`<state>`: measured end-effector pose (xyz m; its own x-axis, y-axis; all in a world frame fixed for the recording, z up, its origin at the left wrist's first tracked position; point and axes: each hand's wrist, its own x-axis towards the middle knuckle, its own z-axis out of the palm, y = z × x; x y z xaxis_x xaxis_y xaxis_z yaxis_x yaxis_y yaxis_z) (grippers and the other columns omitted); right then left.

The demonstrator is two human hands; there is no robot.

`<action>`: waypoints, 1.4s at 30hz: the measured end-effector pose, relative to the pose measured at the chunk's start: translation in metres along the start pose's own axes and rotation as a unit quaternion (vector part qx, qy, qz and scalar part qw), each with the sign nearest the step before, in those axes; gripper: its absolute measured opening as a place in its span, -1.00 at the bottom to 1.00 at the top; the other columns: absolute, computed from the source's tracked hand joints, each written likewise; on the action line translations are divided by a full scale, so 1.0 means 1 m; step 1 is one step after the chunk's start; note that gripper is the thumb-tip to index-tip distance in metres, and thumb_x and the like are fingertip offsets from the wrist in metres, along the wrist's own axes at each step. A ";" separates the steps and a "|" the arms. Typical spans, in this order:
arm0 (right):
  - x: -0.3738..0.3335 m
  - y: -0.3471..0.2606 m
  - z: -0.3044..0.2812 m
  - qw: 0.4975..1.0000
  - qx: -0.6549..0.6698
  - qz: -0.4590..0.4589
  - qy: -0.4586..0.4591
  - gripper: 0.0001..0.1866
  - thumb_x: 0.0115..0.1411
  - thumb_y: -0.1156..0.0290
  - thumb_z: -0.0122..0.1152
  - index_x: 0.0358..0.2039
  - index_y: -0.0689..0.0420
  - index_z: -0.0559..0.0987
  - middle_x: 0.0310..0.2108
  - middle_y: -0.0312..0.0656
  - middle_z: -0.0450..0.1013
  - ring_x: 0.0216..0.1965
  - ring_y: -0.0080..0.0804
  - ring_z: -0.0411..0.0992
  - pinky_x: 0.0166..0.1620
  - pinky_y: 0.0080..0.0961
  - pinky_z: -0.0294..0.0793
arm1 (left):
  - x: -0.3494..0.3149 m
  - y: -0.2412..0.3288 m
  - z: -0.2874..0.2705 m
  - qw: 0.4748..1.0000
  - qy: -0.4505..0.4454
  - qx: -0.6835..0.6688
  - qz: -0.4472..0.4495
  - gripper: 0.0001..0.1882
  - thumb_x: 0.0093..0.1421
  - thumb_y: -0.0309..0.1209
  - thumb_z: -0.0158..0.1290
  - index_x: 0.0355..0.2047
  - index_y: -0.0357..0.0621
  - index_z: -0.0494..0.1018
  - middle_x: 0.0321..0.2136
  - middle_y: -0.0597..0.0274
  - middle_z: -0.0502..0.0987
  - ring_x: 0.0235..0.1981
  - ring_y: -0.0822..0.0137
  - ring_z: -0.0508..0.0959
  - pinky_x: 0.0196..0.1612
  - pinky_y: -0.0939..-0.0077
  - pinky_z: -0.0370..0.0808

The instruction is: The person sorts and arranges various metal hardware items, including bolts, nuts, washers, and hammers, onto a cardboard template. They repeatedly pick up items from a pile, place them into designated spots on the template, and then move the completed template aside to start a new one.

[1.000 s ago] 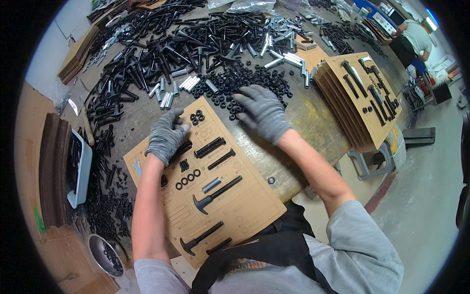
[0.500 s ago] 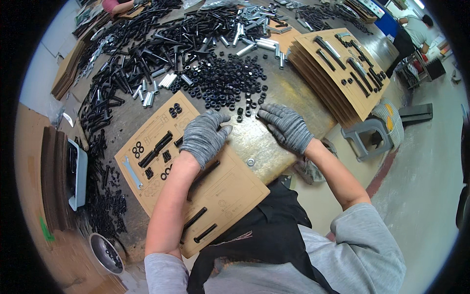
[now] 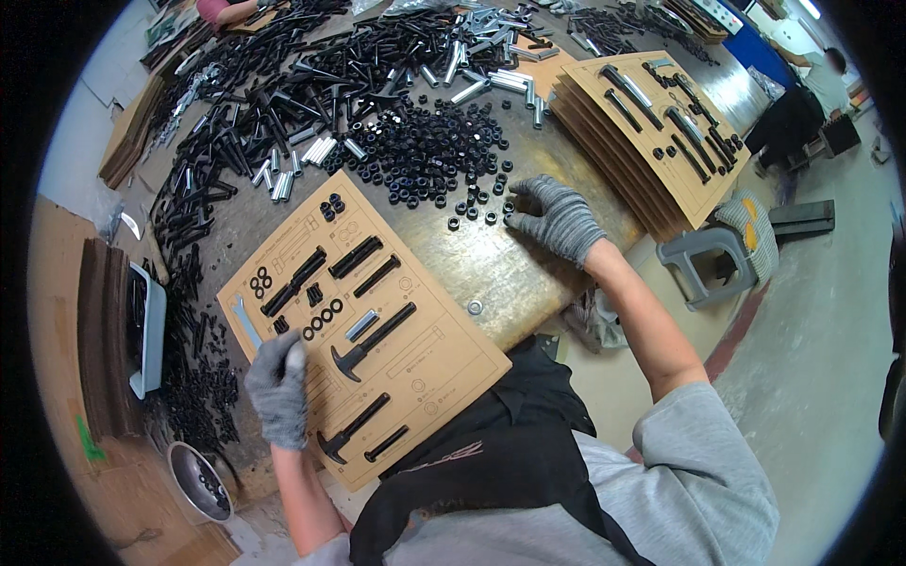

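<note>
My left hand (image 3: 280, 389), in a grey knit glove, is at the left edge of a printed cardboard sheet (image 3: 453, 363), covering the lower end of an open-end wrench (image 3: 246, 324). Its fingers are curled in beside the thumb; what they hold, if anything, is hidden. My gloved right hand (image 3: 557, 224) rests at the table's right side, thumb and fingers apart, beside several loose black nuts (image 3: 473, 213). On the sheet lie black rings (image 3: 323, 320), black bolts (image 3: 293, 282), a silver sleeve (image 3: 361, 325) and two black T-shaped bars (image 3: 376, 341).
Beyond the sheet spread a heap of black nuts (image 3: 429, 146) and piles of black and silver hardware (image 3: 321, 90). A stack of filled cardboard sheets (image 3: 604, 160) stands at the right. A single nut (image 3: 475, 307) lies near the table edge; a metal bowl (image 3: 193, 472) is lower left.
My left hand has moved from the nuts down to the sheet's left edge, uncovering the sheet's middle. My right hand has curled slightly, and several nuts now lie spread in front of it.
</note>
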<state>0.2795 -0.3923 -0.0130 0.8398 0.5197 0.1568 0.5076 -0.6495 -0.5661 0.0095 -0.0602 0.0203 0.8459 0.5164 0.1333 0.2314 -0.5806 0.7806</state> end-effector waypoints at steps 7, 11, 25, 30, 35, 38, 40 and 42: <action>0.015 0.017 0.002 0.999 -0.028 -0.030 -0.002 -0.78 0.09 0.46 0.21 -0.21 0.14 0.60 -0.31 -0.06 0.52 -0.30 -0.15 0.51 -0.15 -0.35 0.49 | -0.063 -0.079 -0.037 0.979 0.188 0.029 -0.073 -0.81 0.23 -0.42 0.07 -0.19 -0.22 0.55 -0.40 0.34 0.51 -0.43 0.51 0.42 -0.37 0.62 0.39; 0.017 0.016 -0.006 0.992 -0.020 -0.111 -0.052 -0.78 0.05 0.43 0.24 -0.23 0.06 0.60 -0.30 -0.09 0.50 -0.24 -0.10 0.47 -0.12 -0.31 0.47 | -0.095 -0.107 -0.046 0.956 0.246 -0.038 -0.153 -0.80 0.25 -0.41 0.06 -0.16 -0.22 0.54 -0.37 0.39 0.51 -0.45 0.57 0.38 -0.44 0.69 0.35; -0.011 0.008 -0.008 0.968 -0.165 -0.173 -0.074 -0.80 0.10 0.23 0.14 -0.29 0.00 0.59 -0.40 -0.13 0.42 -0.36 -0.09 0.45 -0.31 -0.24 0.46 | -0.108 -0.131 -0.039 0.963 0.222 0.069 -0.137 -0.79 0.24 -0.44 0.07 -0.16 -0.31 0.52 -0.23 0.16 0.57 -0.22 0.36 0.51 -0.04 0.47 0.42; -0.016 0.007 -0.014 0.980 -0.080 -0.165 -0.082 -0.83 0.10 0.29 0.15 -0.35 0.06 0.62 -0.44 -0.11 0.46 -0.37 -0.12 0.46 -0.28 -0.28 0.47 | -0.110 -0.139 -0.041 0.966 0.217 0.056 -0.131 -0.79 0.24 -0.45 0.07 -0.16 -0.32 0.51 -0.23 0.15 0.57 -0.23 0.36 0.51 -0.05 0.48 0.43; -0.003 0.013 -0.010 0.994 -0.020 -0.050 -0.092 -0.80 0.11 0.26 0.16 -0.34 0.09 0.61 -0.40 -0.06 0.49 -0.35 -0.04 0.45 -0.21 -0.24 0.46 | -0.106 -0.128 -0.037 0.963 0.226 0.058 -0.135 -0.80 0.23 -0.46 0.08 -0.18 -0.32 0.52 -0.24 0.16 0.58 -0.23 0.37 0.50 -0.04 0.47 0.42; 0.000 0.011 -0.005 0.992 -0.079 -0.077 -0.053 -0.80 0.11 0.26 0.17 -0.34 0.08 0.61 -0.37 -0.05 0.48 -0.32 -0.05 0.46 -0.19 -0.26 0.46 | -0.108 -0.130 -0.039 0.965 0.221 0.077 -0.115 -0.77 0.25 -0.41 0.05 -0.17 -0.33 0.52 -0.25 0.17 0.57 -0.23 0.36 0.50 -0.05 0.45 0.42; -0.002 0.006 -0.005 0.990 -0.042 -0.121 -0.068 -0.82 0.10 0.28 0.18 -0.35 0.08 0.60 -0.35 -0.05 0.48 -0.31 -0.05 0.46 -0.18 -0.25 0.46 | -0.109 -0.132 -0.039 0.964 0.224 0.087 -0.113 -0.78 0.25 -0.41 0.05 -0.18 -0.31 0.52 -0.26 0.17 0.58 -0.23 0.34 0.50 -0.05 0.44 0.42; -0.003 -0.003 -0.005 0.981 -0.045 -0.156 -0.103 -0.83 0.08 0.31 0.19 -0.34 0.10 0.59 -0.31 -0.06 0.48 -0.29 -0.05 0.45 -0.17 -0.24 0.47 | -0.109 -0.134 -0.038 0.959 0.240 0.083 -0.125 -0.82 0.22 -0.46 0.08 -0.20 -0.28 0.54 -0.25 0.16 0.58 -0.24 0.34 0.51 -0.04 0.45 0.42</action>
<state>0.2768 -0.3945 -0.0081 0.5889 0.7963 0.1381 0.7564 -0.4830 -0.4411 -0.1319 -0.0148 -0.0753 0.4448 0.8600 0.2501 0.5054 -0.4716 0.7226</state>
